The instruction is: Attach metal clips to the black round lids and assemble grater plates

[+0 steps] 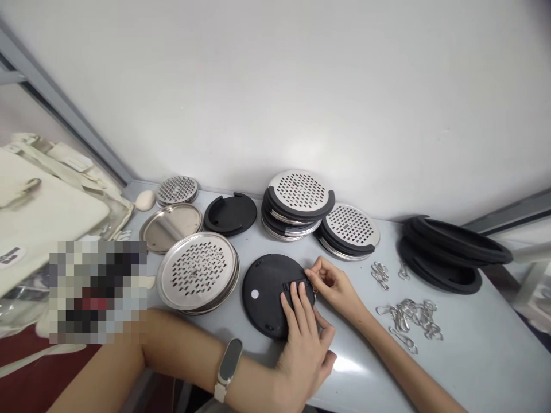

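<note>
While the left hand (303,344) presses extended fingers on the flat black disc (269,298), strip (291,285) pointing frame-right, the right hand (338,289) pinches its edge.

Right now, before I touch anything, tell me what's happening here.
A person is handling a round, flat black disc on the pale grey table. The left hand rests its fingers on top; the right hand's fingertips are at the disc's edge. A stack of perforated silvery metal discs stands to the left, and small silvery metal clips lie to the right.
</note>
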`<action>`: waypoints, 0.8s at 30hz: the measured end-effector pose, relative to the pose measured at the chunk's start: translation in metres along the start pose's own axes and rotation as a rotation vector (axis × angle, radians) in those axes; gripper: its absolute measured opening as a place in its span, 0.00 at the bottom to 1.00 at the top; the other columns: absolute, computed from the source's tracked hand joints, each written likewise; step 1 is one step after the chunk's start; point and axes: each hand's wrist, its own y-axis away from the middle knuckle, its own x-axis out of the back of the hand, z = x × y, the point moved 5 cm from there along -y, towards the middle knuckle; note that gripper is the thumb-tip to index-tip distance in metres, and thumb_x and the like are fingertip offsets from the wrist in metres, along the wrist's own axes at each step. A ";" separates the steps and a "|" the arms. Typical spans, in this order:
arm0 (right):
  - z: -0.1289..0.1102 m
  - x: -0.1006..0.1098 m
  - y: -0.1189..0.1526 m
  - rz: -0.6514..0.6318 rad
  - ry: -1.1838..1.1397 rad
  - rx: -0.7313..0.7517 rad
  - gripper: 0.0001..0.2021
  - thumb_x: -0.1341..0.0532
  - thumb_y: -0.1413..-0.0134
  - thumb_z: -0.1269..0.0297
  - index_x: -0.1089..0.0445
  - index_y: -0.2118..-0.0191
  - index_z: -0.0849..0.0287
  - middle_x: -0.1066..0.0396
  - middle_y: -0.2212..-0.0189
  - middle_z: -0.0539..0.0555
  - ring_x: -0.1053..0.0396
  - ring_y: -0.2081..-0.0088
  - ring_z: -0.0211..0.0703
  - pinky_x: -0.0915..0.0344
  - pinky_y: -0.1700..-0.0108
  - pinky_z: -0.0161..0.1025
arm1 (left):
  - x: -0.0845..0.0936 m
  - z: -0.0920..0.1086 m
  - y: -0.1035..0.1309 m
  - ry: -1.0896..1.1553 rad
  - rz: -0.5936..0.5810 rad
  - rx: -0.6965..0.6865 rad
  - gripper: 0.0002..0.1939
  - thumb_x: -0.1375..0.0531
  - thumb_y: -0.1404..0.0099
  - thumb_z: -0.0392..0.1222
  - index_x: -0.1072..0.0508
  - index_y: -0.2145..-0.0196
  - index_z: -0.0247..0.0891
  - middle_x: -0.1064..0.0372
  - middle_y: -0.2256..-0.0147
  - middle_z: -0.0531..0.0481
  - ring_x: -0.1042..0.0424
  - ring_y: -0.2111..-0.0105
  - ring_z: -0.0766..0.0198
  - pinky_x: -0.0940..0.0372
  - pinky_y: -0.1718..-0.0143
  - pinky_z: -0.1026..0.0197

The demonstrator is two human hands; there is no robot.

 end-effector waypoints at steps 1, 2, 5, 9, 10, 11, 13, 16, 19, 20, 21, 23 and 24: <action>0.002 0.000 0.000 0.001 -0.012 -0.007 0.13 0.42 0.41 0.55 0.42 0.71 0.57 0.44 0.81 0.44 0.46 0.79 0.32 0.48 0.76 0.32 | 0.000 0.000 0.000 -0.001 0.006 0.003 0.29 0.43 0.44 0.62 0.31 0.59 0.31 0.38 0.47 0.24 0.44 0.44 0.28 0.56 0.48 0.27; 0.003 0.000 -0.001 0.004 -0.023 -0.016 0.14 0.42 0.41 0.55 0.42 0.71 0.57 0.44 0.81 0.44 0.47 0.80 0.32 0.48 0.76 0.32 | 0.000 0.000 0.000 -0.002 0.010 0.005 0.29 0.43 0.44 0.62 0.30 0.59 0.31 0.38 0.47 0.24 0.44 0.44 0.28 0.57 0.48 0.27; 0.006 -0.001 -0.002 0.010 -0.053 -0.038 0.13 0.41 0.42 0.55 0.41 0.71 0.57 0.43 0.81 0.44 0.46 0.80 0.31 0.48 0.77 0.32 | 0.000 0.000 0.000 -0.005 0.018 0.011 0.29 0.43 0.44 0.62 0.30 0.60 0.31 0.38 0.47 0.24 0.45 0.44 0.27 0.58 0.48 0.27; 0.005 -0.001 -0.002 0.024 -0.092 -0.015 0.12 0.40 0.43 0.56 0.40 0.70 0.57 0.43 0.80 0.44 0.46 0.79 0.32 0.47 0.76 0.32 | 0.000 -0.001 0.000 -0.015 0.017 0.015 0.28 0.43 0.44 0.62 0.30 0.60 0.32 0.37 0.47 0.27 0.44 0.44 0.29 0.59 0.47 0.27; 0.004 -0.002 -0.001 0.025 -0.102 -0.010 0.12 0.39 0.43 0.57 0.40 0.71 0.57 0.43 0.80 0.44 0.46 0.78 0.32 0.47 0.76 0.32 | 0.000 0.000 0.000 -0.017 0.018 0.015 0.28 0.43 0.44 0.62 0.30 0.60 0.33 0.37 0.47 0.27 0.44 0.44 0.29 0.59 0.47 0.27; 0.003 -0.002 -0.001 0.023 -0.111 -0.008 0.12 0.39 0.43 0.57 0.40 0.71 0.57 0.43 0.80 0.44 0.46 0.78 0.32 0.47 0.76 0.32 | 0.000 0.000 0.001 -0.018 0.020 0.017 0.28 0.43 0.44 0.62 0.30 0.60 0.33 0.36 0.47 0.27 0.44 0.44 0.30 0.59 0.47 0.27; 0.002 -0.003 -0.001 0.021 -0.117 -0.005 0.12 0.38 0.44 0.57 0.39 0.71 0.57 0.42 0.80 0.44 0.45 0.78 0.33 0.46 0.75 0.32 | -0.001 0.000 0.001 -0.014 0.027 0.020 0.28 0.43 0.44 0.62 0.30 0.61 0.33 0.36 0.47 0.27 0.43 0.44 0.30 0.59 0.47 0.27; 0.002 -0.002 -0.001 0.035 -0.103 0.003 0.11 0.38 0.45 0.57 0.37 0.69 0.57 0.41 0.79 0.45 0.44 0.77 0.34 0.45 0.75 0.33 | -0.002 0.001 0.001 -0.007 0.033 0.018 0.28 0.43 0.44 0.63 0.29 0.61 0.32 0.37 0.47 0.25 0.44 0.44 0.28 0.60 0.48 0.26; 0.004 -0.002 -0.002 0.049 -0.112 -0.001 0.11 0.38 0.45 0.57 0.37 0.68 0.57 0.41 0.79 0.45 0.43 0.77 0.35 0.44 0.75 0.33 | -0.001 0.000 0.001 -0.006 0.037 0.017 0.28 0.43 0.44 0.63 0.29 0.62 0.32 0.36 0.47 0.26 0.44 0.44 0.28 0.60 0.48 0.26; 0.005 -0.002 -0.003 0.051 -0.125 -0.007 0.11 0.37 0.45 0.57 0.37 0.68 0.57 0.40 0.79 0.45 0.43 0.77 0.35 0.43 0.75 0.33 | -0.001 0.000 0.001 -0.005 0.040 0.017 0.28 0.43 0.44 0.63 0.29 0.62 0.32 0.36 0.48 0.26 0.43 0.44 0.28 0.60 0.48 0.26; 0.006 -0.002 -0.003 0.054 -0.142 -0.012 0.11 0.37 0.46 0.56 0.37 0.68 0.57 0.40 0.78 0.45 0.43 0.77 0.35 0.42 0.75 0.33 | -0.001 0.000 0.001 -0.003 0.044 0.017 0.28 0.43 0.44 0.63 0.29 0.62 0.32 0.36 0.48 0.26 0.43 0.44 0.28 0.60 0.47 0.26; 0.007 -0.001 -0.003 0.064 -0.174 -0.019 0.12 0.37 0.47 0.56 0.37 0.67 0.57 0.40 0.78 0.45 0.42 0.77 0.35 0.41 0.75 0.33 | -0.001 0.001 0.001 0.002 0.055 0.016 0.28 0.43 0.44 0.62 0.28 0.61 0.31 0.36 0.48 0.26 0.43 0.44 0.28 0.60 0.47 0.26; 0.007 -0.001 -0.004 0.071 -0.185 -0.017 0.12 0.36 0.47 0.55 0.37 0.67 0.57 0.40 0.78 0.45 0.42 0.77 0.35 0.40 0.75 0.33 | -0.001 0.001 0.000 0.007 0.062 0.015 0.29 0.42 0.44 0.62 0.28 0.61 0.31 0.36 0.48 0.25 0.43 0.44 0.28 0.60 0.47 0.26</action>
